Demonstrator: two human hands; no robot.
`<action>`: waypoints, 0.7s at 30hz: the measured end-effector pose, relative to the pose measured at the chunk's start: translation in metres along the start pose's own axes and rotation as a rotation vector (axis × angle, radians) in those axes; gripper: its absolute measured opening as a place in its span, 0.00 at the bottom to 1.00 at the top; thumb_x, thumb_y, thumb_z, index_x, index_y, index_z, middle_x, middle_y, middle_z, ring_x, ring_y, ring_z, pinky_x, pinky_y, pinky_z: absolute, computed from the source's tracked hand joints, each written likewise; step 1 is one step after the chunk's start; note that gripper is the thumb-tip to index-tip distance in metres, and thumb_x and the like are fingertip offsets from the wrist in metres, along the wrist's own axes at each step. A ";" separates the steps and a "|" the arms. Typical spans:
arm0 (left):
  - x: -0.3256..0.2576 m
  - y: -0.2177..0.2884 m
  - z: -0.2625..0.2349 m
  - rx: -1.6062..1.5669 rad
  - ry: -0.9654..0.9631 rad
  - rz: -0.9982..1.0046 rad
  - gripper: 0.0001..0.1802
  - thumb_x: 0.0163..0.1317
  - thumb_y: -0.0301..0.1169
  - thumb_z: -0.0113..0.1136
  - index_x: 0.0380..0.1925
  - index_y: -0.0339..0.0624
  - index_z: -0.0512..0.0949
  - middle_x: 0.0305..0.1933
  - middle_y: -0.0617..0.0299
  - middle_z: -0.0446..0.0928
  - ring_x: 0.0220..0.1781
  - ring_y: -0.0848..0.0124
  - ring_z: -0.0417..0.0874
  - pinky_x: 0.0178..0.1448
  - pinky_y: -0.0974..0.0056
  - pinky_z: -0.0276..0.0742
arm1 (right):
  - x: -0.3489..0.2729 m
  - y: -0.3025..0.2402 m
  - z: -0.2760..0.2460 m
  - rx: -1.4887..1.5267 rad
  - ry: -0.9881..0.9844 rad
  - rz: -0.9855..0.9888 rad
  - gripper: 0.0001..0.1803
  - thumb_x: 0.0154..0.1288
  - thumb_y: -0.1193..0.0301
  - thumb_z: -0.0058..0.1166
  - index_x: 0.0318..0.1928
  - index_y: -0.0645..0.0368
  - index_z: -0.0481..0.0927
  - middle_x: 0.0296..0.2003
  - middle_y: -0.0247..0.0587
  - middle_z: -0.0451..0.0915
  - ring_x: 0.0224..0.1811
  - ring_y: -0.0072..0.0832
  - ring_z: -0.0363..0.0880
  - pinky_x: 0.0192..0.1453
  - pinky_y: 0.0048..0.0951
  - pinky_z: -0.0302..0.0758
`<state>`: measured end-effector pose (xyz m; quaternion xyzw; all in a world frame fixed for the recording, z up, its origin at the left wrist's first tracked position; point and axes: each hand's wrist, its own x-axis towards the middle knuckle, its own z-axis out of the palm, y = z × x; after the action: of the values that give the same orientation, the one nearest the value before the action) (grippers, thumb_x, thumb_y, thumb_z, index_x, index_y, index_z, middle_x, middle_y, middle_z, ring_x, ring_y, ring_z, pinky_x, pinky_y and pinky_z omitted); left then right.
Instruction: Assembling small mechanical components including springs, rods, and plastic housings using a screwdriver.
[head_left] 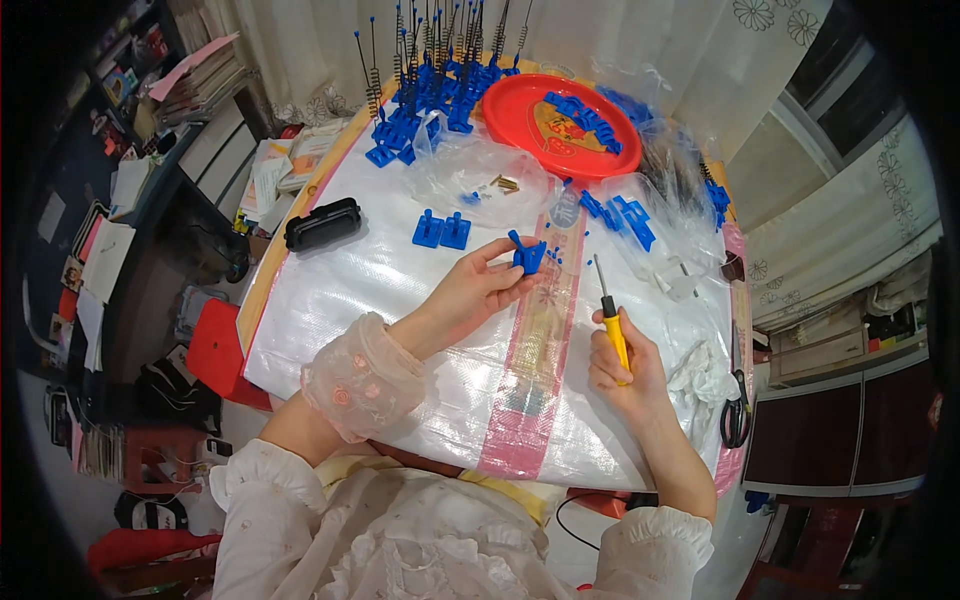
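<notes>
My left hand (478,285) pinches a small blue plastic part (527,255) above the middle of the table. My right hand (620,372) grips a yellow-handled screwdriver (610,318), its shaft pointing up and away, a short way right of the blue part. Two blue plastic pieces (441,230) lie side by side just beyond my left hand. The table is covered with a white woven sheet (380,290) with a pink stripe.
A red round tray (560,125) holding blue parts sits at the back. Several blue parts with springs and rods (430,90) stand at the far left. A black case (322,223) lies left. Scissors (737,400) rest at the right edge. Clear plastic bags (480,170) lie centre.
</notes>
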<state>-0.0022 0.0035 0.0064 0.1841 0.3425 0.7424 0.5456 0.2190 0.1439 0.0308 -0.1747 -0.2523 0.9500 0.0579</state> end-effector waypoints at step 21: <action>-0.005 -0.009 0.005 0.717 -0.029 0.196 0.11 0.70 0.26 0.58 0.51 0.40 0.75 0.38 0.70 0.77 0.34 0.84 0.74 0.40 0.76 0.71 | 0.008 0.004 -0.006 -0.009 0.072 -0.061 0.19 0.81 0.58 0.36 0.51 0.59 0.74 0.21 0.31 0.66 0.13 0.17 0.54 0.20 0.22 0.55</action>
<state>0.0088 0.0013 0.0038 0.4060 0.5537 0.6214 0.3775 0.2133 0.1445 0.0211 -0.2013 -0.2593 0.9398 0.0949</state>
